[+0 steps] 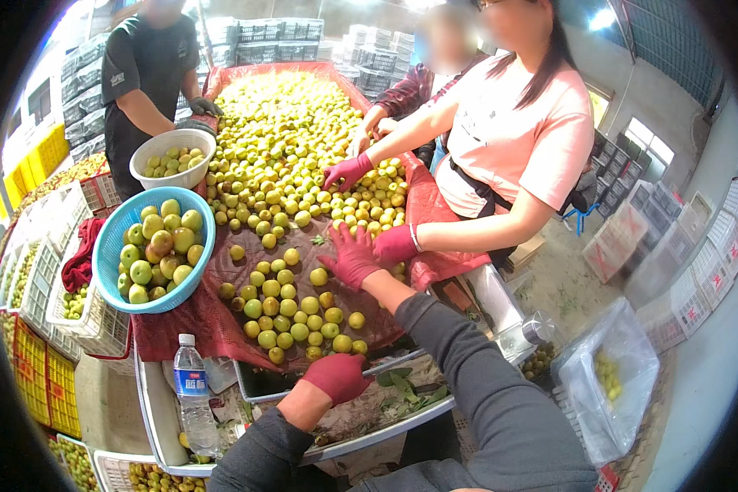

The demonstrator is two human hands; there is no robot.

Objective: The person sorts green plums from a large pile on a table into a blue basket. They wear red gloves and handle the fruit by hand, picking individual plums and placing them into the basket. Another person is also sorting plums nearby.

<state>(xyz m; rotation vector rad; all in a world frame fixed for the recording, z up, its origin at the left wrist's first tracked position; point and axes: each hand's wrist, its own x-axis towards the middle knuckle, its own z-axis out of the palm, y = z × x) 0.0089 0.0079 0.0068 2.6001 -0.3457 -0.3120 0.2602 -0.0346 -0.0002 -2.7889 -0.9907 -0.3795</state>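
Both my hands wear dark red gloves. My left hand (337, 377) is at the near edge of the sorting table, its fingers curled and partly hidden beside the closest fruit. My right hand (353, 257) reaches farther in, fingers spread over the edge of the fruit pile. A loose group of round yellow-green fruits, apparently jujubes (288, 307), lies between my hands and to their left, some with brown patches. Beyond is the large heap of the same fruit (283, 135). Dark red mesh cloth (221, 326) lines the table beneath them.
A co-worker's gloved hands (395, 245) work close beside my right hand. At the left stand a blue plastic basket (107, 264) and a white bowl (160, 182), both holding fruit. A water bottle (192, 393) and leaves (406, 387) are in the near trough (369, 440).
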